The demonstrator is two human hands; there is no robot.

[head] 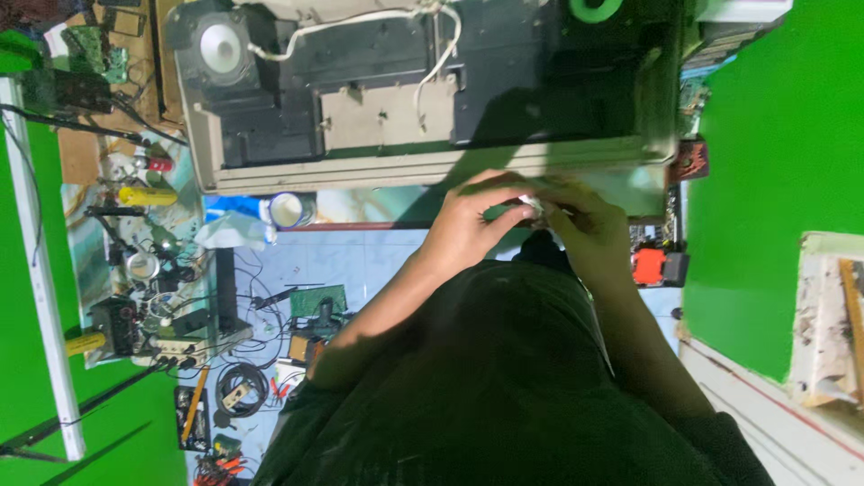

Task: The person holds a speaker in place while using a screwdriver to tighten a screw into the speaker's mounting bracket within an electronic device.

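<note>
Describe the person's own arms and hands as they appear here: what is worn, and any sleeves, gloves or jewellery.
Both hands are bare: the left hand and the right hand wear no gloves, and no rings or watch can be seen. Both forearms are uncovered to about the elbow. Below them is a loose black garment; where its sleeves end is unclear.

A pale tiled floor [378,256] carries everything here. Across the top of the frame lies a large opened grey casing [423,85] (its round speaker at upper left). A white cup [288,210] stands just below it. Down the left side lie tangled wires, a green circuit board [318,301] and small tools.
</note>
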